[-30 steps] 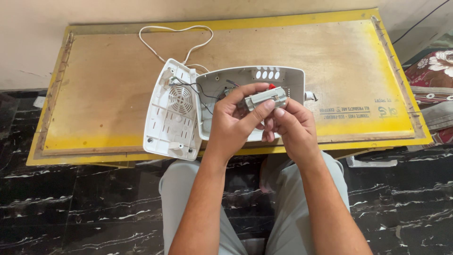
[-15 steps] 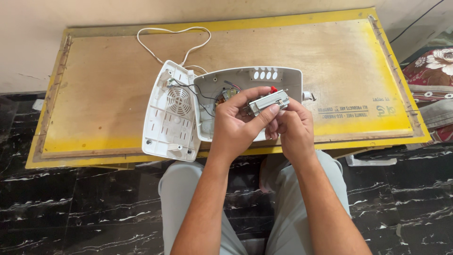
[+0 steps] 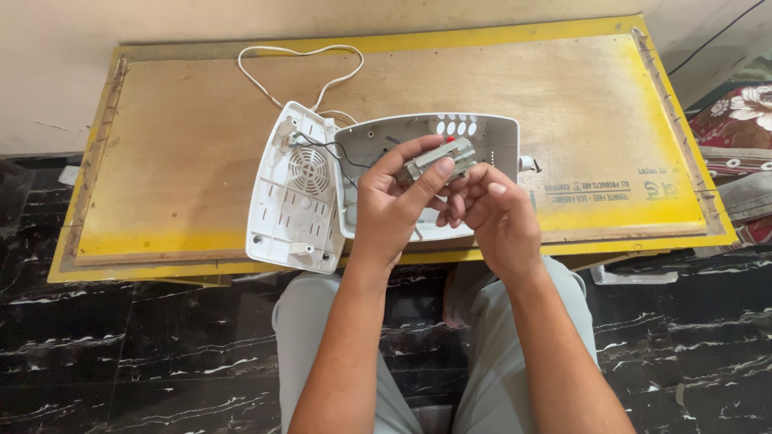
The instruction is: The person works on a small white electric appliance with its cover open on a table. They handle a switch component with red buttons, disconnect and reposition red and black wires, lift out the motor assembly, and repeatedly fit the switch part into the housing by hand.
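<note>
- Left hand (image 3: pixel 392 202): thumb and fingers closed around a small grey rectangular metal-and-plastic part (image 3: pixel 437 161), held above the open casing.
- Right hand (image 3: pixel 494 215): fingertips pinch the same part from below.
- White plastic back cover with round vent grille (image 3: pixel 295 190): lies beside the grey front shell (image 3: pixel 482 137), joined by thin dark wires (image 3: pixel 330 149).
- Yellow-edged plywood board (image 3: pixel 201 137): carries both shells and a looped white cord (image 3: pixel 299 53).

2 hands (image 3: pixel 394 205), 1 small grey part (image 3: pixel 438 161), 2 white casing halves (image 3: pixel 293 193), 1 cord (image 3: pixel 297 68), 1 board (image 3: pixel 185 137)
</note>
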